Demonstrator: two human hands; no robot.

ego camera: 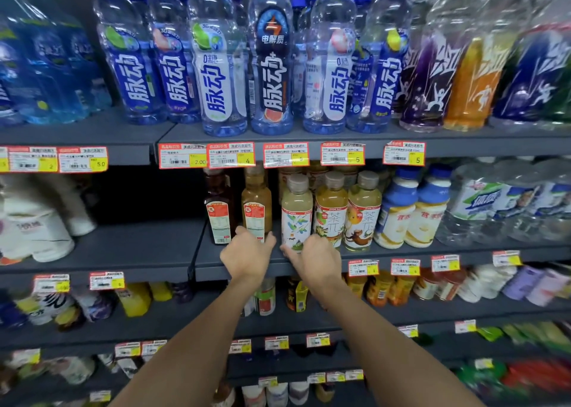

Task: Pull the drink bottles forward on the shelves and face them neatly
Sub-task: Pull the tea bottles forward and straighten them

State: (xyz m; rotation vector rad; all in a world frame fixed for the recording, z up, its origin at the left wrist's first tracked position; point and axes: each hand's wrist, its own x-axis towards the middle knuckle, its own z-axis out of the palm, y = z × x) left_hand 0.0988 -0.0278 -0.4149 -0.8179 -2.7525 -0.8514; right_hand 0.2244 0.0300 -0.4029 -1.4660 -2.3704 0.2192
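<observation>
At the middle shelf (160,246) both bare arms reach in side by side, working two neighbouring bottles at once. The left hand (247,252) wraps the foot of an amber bottle (255,202), its thumb lying on the bottle's right side and its fingers hidden behind. The right hand (318,258) grips the base of a pale green tea bottle (296,212), thumb across the front left and fingers curled round the right. The amber bottle and the dark bottle (217,212) just beside it stand back from the shelf lip and show their back labels with barcodes, so neither looks faced yet. The pale green tea bottle stands near the lip with its picture label outward, in line with the two yellow tea bottles (330,212) on its right. Beyond these, the white bottles with blue shoulders (398,209) also sit forward. Above, the blue-capped sports-drink bottles (272,60) are drawn mostly to the edge over the red price tags (230,155), labels forward, which reads as done. Left of the dark bottle the middle shelf shows a wide bare stretch. The lower shelves are too blurred to judge. By my reading the job is partway through this shelf, with turning and pulling the two brown bottles the clearest work left.
</observation>
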